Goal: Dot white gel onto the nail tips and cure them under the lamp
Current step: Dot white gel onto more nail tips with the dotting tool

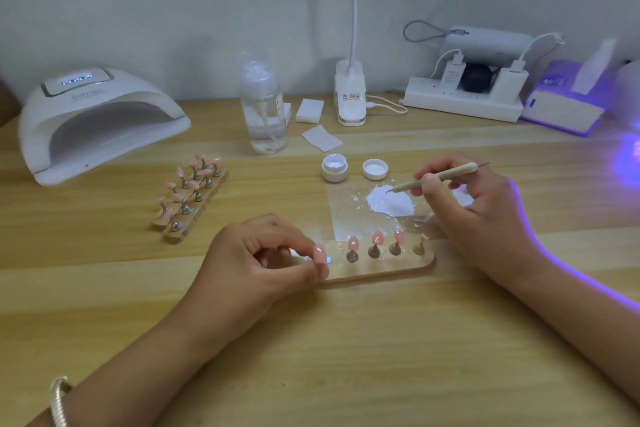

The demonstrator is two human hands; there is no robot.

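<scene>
Two hands work — left hand point(263, 253) pinches a pink nail tip point(319, 252), its stand point(328, 259) barely visible; right hand point(474, 208) grips a dotting pen point(440, 178) touching white gel point(391, 201).

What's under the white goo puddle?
A clear sheet lies under the white gel puddle, flat on the wooden table. The part right beneath the puddle is covered and cannot be seen.

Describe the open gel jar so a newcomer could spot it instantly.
Start at the clear pump bottle mid-table, right of the white nail lamp. Toward the person and to its right, two small white round pieces sit side by side, just beyond the white gel puddle. The gel jar is the left one: taller and deeper, while the lid beside it is a shallow cap.
</scene>
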